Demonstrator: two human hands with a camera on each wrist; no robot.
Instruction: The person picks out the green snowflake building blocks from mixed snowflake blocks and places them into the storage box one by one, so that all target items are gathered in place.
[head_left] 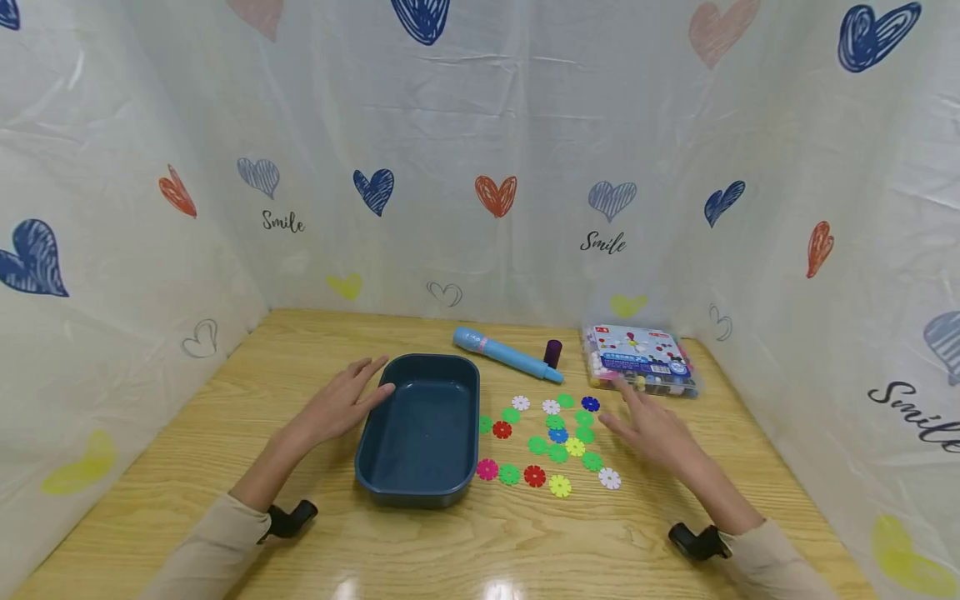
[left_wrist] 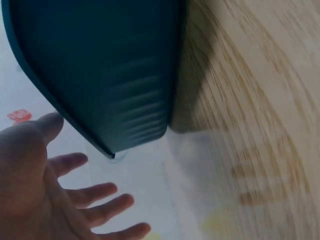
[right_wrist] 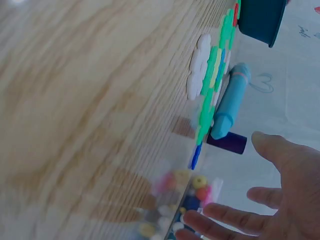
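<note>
A dark teal plastic bin (head_left: 425, 492) sits left of centre on the wooden table. Beside its left rim is my left hand (head_left: 341, 406), fingers spread, the thumb right at the rim; the left wrist view shows the palm (left_wrist: 30, 185) facing the bin's side. My right hand (head_left: 660, 433) hovers with extended fingers to the right of several scattered notched plastic discs, among them a white one (head_left: 610, 478), a dark blue one (head_left: 590, 403) and a yellow one (head_left: 559, 486). Its fingertips overlap the front of a clear case of beads (head_left: 637, 358) in the head view.
Behind the discs lies a light blue tube-shaped thing (head_left: 510, 357), like a microphone or thick pen. A dark purple cylinder (head_left: 552, 353) stands next to it. White curtains with printed hearts (head_left: 496, 197) enclose the table's back and sides.
</note>
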